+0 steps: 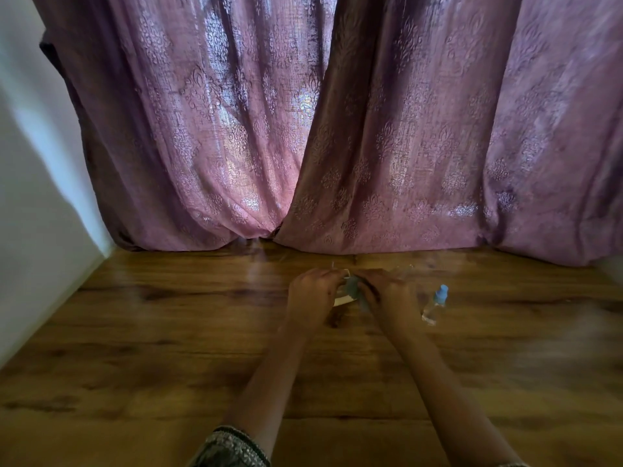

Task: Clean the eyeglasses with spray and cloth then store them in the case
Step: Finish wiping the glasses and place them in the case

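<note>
Both hands meet at the far middle of the wooden table [168, 348]. My left hand [312, 293] and my right hand [384, 293] are closed around a small grey-blue cloth [352, 287] held between them. Thin parts of the eyeglasses [340, 272] poke out above the fingers; most of the frame is hidden and blurred. A pale flat object, possibly the case [344, 301], lies under the left hand. A small clear spray bottle [436, 303] with a blue cap lies on the table just right of my right hand.
Purple patterned curtains [337, 129] hang along the table's far edge. A white wall [33, 197] borders the table on the left. The picture is smeared by motion.
</note>
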A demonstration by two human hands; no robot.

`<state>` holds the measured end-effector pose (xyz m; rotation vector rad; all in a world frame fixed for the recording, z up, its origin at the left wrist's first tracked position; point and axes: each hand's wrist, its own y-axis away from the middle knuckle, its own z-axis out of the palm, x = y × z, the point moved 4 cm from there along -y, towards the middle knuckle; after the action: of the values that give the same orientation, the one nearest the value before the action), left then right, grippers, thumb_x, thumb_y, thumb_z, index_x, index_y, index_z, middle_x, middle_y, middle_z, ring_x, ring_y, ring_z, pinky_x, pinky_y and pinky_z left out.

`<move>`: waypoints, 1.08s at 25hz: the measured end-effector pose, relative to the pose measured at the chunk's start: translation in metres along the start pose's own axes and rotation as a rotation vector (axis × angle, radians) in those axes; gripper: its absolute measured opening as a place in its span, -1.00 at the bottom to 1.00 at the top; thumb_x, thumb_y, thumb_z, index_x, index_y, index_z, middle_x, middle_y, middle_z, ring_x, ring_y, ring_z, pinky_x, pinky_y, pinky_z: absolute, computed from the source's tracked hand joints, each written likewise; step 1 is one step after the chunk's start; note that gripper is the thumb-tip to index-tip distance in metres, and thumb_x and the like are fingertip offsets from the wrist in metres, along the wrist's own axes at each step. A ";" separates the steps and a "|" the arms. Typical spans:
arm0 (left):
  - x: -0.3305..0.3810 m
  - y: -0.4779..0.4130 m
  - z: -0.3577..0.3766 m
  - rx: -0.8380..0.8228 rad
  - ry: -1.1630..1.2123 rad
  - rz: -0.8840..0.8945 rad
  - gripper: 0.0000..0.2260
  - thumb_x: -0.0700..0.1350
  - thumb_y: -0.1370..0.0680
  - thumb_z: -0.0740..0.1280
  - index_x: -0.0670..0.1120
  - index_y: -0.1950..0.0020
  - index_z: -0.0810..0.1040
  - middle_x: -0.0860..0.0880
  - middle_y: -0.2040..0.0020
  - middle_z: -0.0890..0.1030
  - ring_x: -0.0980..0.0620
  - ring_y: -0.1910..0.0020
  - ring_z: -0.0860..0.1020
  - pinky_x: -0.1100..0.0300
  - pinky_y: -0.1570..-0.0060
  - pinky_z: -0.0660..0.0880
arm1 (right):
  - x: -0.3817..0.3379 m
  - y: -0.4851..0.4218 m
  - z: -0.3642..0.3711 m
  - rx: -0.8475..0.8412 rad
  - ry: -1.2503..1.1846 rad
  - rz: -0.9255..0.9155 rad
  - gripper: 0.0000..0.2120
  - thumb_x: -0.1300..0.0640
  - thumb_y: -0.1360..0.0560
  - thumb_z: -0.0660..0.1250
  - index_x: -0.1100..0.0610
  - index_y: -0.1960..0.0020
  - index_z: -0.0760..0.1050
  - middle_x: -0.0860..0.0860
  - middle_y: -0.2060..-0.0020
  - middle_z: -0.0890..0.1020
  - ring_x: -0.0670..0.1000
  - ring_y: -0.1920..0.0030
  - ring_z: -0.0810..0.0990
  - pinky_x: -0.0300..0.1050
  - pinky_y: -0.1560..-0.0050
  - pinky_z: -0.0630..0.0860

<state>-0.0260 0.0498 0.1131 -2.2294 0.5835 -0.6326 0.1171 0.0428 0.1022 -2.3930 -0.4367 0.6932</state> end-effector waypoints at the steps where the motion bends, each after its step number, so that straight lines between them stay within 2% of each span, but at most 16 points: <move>1: -0.001 0.001 0.001 -0.006 -0.001 -0.005 -0.80 -0.13 -0.37 0.27 -0.05 0.13 0.67 0.03 0.28 0.69 0.06 0.36 0.61 0.33 0.44 0.47 | 0.002 0.000 -0.002 -0.008 -0.004 -0.003 -0.74 0.19 -0.42 0.28 0.12 -0.07 0.60 0.06 0.14 0.69 0.04 0.26 0.65 -0.20 0.26 0.49; 4: -0.004 0.001 -0.002 0.006 -0.006 -0.010 -0.83 -0.18 -0.35 0.34 -0.04 0.12 0.67 0.03 0.29 0.68 0.07 0.36 0.61 0.32 0.45 0.47 | 0.032 0.002 -0.018 -0.032 -0.034 0.041 -0.74 0.32 -0.42 0.31 0.14 -0.06 0.60 0.08 0.10 0.68 0.06 0.20 0.64 -0.01 0.19 0.60; 7: -0.002 -0.001 -0.003 0.016 -0.001 0.006 -0.74 -0.15 -0.36 0.20 -0.05 0.14 0.68 0.03 0.30 0.68 0.06 0.36 0.61 0.33 0.47 0.47 | 0.054 0.004 -0.036 0.038 -0.031 0.072 -0.74 0.44 -0.37 0.34 0.19 0.02 0.61 0.11 0.09 0.66 0.08 0.17 0.64 -0.02 0.19 0.59; 11: 0.001 -0.002 0.001 0.017 -0.005 0.012 -0.74 -0.12 -0.37 0.19 -0.05 0.16 0.68 0.03 0.30 0.69 0.05 0.38 0.61 0.34 0.49 0.46 | 0.026 0.003 -0.017 0.000 -0.006 0.010 -0.73 0.37 -0.37 0.36 0.18 -0.04 0.60 0.12 0.16 0.67 0.09 0.27 0.63 0.04 0.28 0.60; 14: 0.001 -0.002 0.002 0.005 -0.007 0.034 -0.74 -0.09 -0.39 0.19 -0.06 0.15 0.68 0.02 0.28 0.69 0.05 0.36 0.62 0.33 0.46 0.47 | 0.018 0.005 -0.009 -0.054 -0.007 -0.002 -0.72 0.30 -0.42 0.34 0.13 -0.11 0.58 0.09 0.12 0.68 0.10 0.22 0.64 0.07 0.27 0.59; 18: -0.006 0.001 0.002 0.001 0.031 0.007 -0.75 -0.10 -0.38 0.21 -0.06 0.12 0.68 0.02 0.26 0.70 0.03 0.33 0.63 0.30 0.42 0.51 | 0.048 -0.004 -0.027 -0.084 0.017 0.075 -0.73 0.42 -0.37 0.31 0.17 0.01 0.60 0.10 0.13 0.67 0.10 0.19 0.64 0.06 0.20 0.59; 21: -0.005 0.001 0.003 0.005 0.047 0.011 -0.75 -0.11 -0.39 0.20 -0.08 0.12 0.67 0.00 0.25 0.70 0.01 0.33 0.64 0.28 0.42 0.53 | 0.059 -0.013 -0.041 -0.047 0.021 0.092 -0.68 0.51 -0.30 0.30 0.17 0.11 0.61 0.09 0.15 0.66 0.07 0.19 0.62 -0.11 0.17 0.56; 24: -0.007 0.002 0.004 0.003 0.067 -0.034 -0.77 -0.12 -0.40 0.23 -0.05 0.10 0.67 0.01 0.24 0.70 0.03 0.31 0.63 0.29 0.41 0.51 | 0.062 -0.018 -0.050 0.067 -0.050 0.158 -0.71 0.51 -0.33 0.32 0.22 0.09 0.63 0.14 0.18 0.67 0.10 0.23 0.62 -0.26 0.17 0.51; 27: -0.016 0.004 0.005 -0.003 0.084 -0.108 -0.81 -0.13 -0.42 0.29 0.01 0.05 0.66 0.04 0.22 0.70 0.08 0.27 0.60 0.27 0.32 0.47 | 0.063 -0.013 -0.057 0.253 -0.195 0.397 -0.78 0.44 -0.39 0.33 0.26 0.03 0.63 0.11 0.18 0.66 0.06 0.19 0.59 -0.57 0.21 0.38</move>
<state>-0.0359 0.0587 0.1028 -2.2577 0.5087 -0.7842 0.1995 0.0550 0.1257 -2.1953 0.0560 1.0937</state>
